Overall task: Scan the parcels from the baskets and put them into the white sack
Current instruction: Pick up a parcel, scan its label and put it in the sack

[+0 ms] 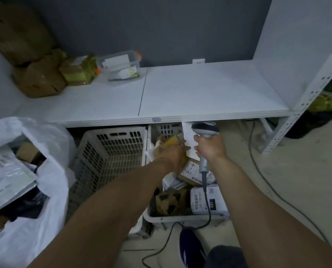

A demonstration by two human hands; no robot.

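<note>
Nearest the lens, a dark shoe and a knee sit at the bottom edge, with the scanner cable trailing down to loop over the floor beside them. Both bare forearms reach forward under the front lip of the white shelf. The left hand is over the right-hand basket, holding a brown parcel above the heap; blur smears the hand, but its fingers appear curled round the parcel's near end. The right hand has its fingers wrapped round the grip of the scanner, whose head sits just below the shelf edge, close beside the brown parcel. Under the hands lie more parcels: a box marked 4-3 and a white bag labelled 231 against the basket's near rim. A grey slotted basket stands just beside it on the left. The white sack gapes open at the far left, flat mailers inside, its mouth well apart from the hands. Open floor spreads rightward to the rack's perforated upright. On the shelf, brown packages and a clear tub crowd the left rear corner
</note>
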